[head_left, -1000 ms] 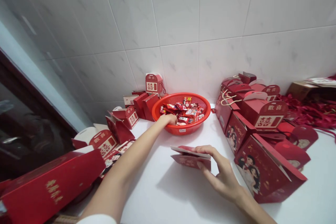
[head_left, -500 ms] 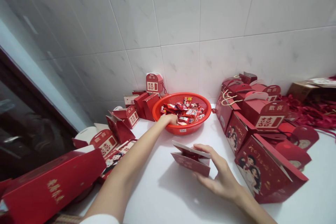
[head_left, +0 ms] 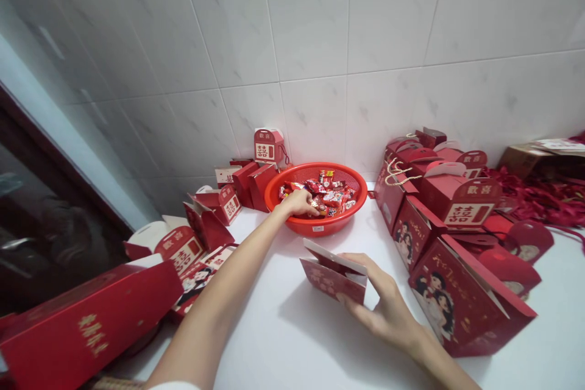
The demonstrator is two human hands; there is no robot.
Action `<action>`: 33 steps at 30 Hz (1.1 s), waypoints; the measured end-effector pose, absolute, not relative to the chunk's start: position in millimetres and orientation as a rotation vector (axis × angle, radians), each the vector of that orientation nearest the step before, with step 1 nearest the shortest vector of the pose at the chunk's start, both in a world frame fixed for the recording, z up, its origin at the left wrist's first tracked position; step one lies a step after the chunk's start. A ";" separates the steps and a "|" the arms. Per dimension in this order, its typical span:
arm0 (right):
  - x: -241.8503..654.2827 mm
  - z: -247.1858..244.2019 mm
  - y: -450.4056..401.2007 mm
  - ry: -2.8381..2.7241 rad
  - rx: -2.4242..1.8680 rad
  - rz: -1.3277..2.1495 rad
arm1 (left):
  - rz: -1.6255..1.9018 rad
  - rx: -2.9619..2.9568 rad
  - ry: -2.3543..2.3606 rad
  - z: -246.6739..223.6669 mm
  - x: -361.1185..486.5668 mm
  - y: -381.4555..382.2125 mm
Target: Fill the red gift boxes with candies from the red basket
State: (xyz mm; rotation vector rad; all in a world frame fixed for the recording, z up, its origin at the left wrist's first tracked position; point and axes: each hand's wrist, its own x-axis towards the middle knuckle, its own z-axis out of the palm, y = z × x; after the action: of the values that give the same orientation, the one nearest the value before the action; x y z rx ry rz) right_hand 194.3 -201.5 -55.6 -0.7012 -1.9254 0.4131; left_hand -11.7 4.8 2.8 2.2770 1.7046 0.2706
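My left hand reaches into a red plastic basket with its fingers curled down on the wrapped candies. Its fingertips close around a candy there, partly hidden among the others. In my right hand is a small red gift box, its top open and tilted above the white table. The thumb presses the near side of the box and the fingers lie behind the far side. What is inside the box cannot be seen.
Red gift boxes and gift bags crowd the right side. More boxes and a large red bag line the left. Dark red petals or ribbon lie far right, and a tiled wall stands behind.
My left hand has risen slightly and moved a little right over the candies, showing more of its fingers. My right hand still holds the box, now tipped slightly differently.
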 end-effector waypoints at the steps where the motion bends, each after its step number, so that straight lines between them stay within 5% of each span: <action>1: 194.3 -55.1 -201.7 -1.923 -0.703 0.410 | 0.307 2.274 1.719 2.9 -11.4 5.4; 14: 193.7 -54.6 -203.4 -1.924 -0.721 0.425 | 0.555 2.222 1.990 15.0 -8.9 -6.5; 23: 193.3 -55.6 -202.2 -1.883 -0.746 0.430 | -0.064 2.325 1.279 12.0 -0.3 -1.5; 33: 192.5 -54.0 -202.1 -1.882 -0.774 0.474 | -0.043 2.308 1.276 5.5 -5.5 3.3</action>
State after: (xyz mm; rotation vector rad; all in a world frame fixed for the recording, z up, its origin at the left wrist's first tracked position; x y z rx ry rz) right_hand 192.5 -202.1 -54.0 -0.7736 -1.8824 0.4738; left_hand -5.5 3.3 5.5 2.3084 1.2765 -0.0430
